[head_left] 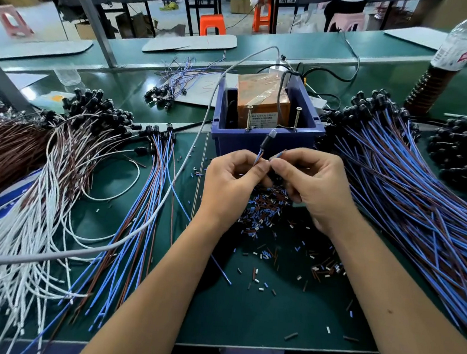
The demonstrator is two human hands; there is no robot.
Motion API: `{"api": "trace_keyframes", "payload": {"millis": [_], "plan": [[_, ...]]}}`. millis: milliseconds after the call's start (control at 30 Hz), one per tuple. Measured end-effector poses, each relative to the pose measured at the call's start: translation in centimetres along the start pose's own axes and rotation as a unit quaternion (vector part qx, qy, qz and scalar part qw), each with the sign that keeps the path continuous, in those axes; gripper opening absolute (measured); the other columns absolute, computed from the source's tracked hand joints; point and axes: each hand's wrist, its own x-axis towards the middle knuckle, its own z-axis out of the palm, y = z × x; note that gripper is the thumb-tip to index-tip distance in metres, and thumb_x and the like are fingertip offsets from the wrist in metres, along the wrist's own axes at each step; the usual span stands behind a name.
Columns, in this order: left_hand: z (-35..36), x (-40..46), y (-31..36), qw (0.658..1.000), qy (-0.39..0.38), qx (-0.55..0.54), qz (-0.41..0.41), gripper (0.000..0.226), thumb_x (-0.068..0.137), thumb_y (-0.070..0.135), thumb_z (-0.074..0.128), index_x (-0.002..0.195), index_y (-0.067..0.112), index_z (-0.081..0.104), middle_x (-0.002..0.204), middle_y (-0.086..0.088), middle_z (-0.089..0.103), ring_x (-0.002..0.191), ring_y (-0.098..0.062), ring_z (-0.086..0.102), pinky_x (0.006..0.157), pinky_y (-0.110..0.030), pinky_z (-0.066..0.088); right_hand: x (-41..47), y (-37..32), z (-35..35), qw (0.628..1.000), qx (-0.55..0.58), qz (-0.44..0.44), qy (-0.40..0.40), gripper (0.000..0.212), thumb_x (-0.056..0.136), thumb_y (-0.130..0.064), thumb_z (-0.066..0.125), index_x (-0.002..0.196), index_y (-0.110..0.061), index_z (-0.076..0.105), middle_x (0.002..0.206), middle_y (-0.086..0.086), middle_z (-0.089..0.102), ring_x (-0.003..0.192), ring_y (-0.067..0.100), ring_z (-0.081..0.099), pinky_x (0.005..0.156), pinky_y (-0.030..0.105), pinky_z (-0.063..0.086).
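Note:
Both my hands meet above the green mat, just in front of a blue plastic bin [263, 140]. My left hand [232, 182] pinches a thin blue and brown wire pair [259, 158] that ends in a small black LED holder [266, 141] pointing up toward the bin. My right hand [310, 183] pinches the wire ends [279, 154] next to my left fingertips. Under my hands lies a heap of cut blue, brown and white insulation bits [263, 210].
An orange taped box [261, 100] with two upright screws sits in the bin. Blue-brown wire bundles [410, 203] fan out at right, white and brown ones [36, 188] at left, a smaller blue-brown row [146, 197] between. A grey cable [189, 156] crosses the mat. A bottle [458, 41] stands far right.

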Motion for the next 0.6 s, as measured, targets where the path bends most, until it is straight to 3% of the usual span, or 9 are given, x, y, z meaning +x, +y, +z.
{"api": "trace_keyframes", "payload": {"millis": [133,233,300,333,500,600], "plan": [[0.34,-0.14,0.16,0.999,0.016,-0.004,0.039,0.013,0.098,0.014,0.065,0.087,0.011,0.072,0.077,-0.006,0.077,0.074,-0.019,0.074,0.076,-0.035,0.060,-0.07,-0.20,0.46,0.999,0.038,0.012,0.008,0.012,0.086,-0.019,0.080,0.090,-0.007,0.078,0.058,0.007,0.062,0.043,0.012,0.043,0.038,0.020,0.031],[0.23,-0.27,0.27,0.984,0.121,0.060,0.116,0.014,0.099,0.019,0.067,0.089,0.012,0.074,0.083,0.002,0.077,0.077,-0.016,0.074,0.071,-0.040,0.061,0.15,-0.42,0.26,0.997,0.072,-0.008,0.014,0.006,0.095,-0.017,0.072,0.093,-0.011,0.073,0.080,0.012,0.073,0.044,0.014,0.049,0.039,0.020,0.036],[0.01,-0.21,0.28,0.965,0.202,0.092,0.142,0.016,0.100,0.023,0.067,0.089,0.013,0.075,0.081,0.005,0.075,0.070,-0.012,0.068,0.061,-0.035,0.054,0.32,-0.55,0.03,0.996,0.089,-0.025,0.005,0.008,0.104,-0.017,0.063,0.096,-0.015,0.064,0.102,0.016,0.077,0.046,0.018,0.053,0.041,0.023,0.040],[-0.09,-0.14,0.31,0.958,0.231,0.094,0.143,0.016,0.100,0.023,0.067,0.089,0.014,0.074,0.079,0.006,0.074,0.068,-0.009,0.066,0.060,-0.030,0.050,0.35,-0.57,-0.07,0.996,0.085,-0.034,0.008,0.009,0.106,-0.017,0.060,0.097,-0.016,0.062,0.103,0.017,0.077,0.046,0.020,0.054,0.042,0.024,0.041],[-0.12,-0.05,0.73,0.954,0.262,0.065,0.129,0.004,0.099,0.019,0.069,0.100,0.022,0.072,0.076,0.006,0.074,0.069,-0.013,0.069,0.066,-0.034,0.055,0.30,-0.22,-0.22,0.987,-0.031,-0.116,0.108,0.002,0.102,-0.016,0.067,0.103,-0.014,0.067,0.083,0.010,0.077,0.044,0.018,0.054,0.043,0.023,0.043],[0.23,0.19,0.85,0.958,0.252,0.059,0.125,0.008,0.098,0.013,0.069,0.099,0.018,0.074,0.075,0.010,0.073,0.071,-0.015,0.071,0.065,-0.022,0.052,0.42,-0.12,-0.28,0.962,-0.108,-0.155,0.196,0.008,0.101,-0.017,0.068,0.103,-0.012,0.075,0.077,0.002,0.075,0.047,0.018,0.059,0.047,0.026,0.048]]}}
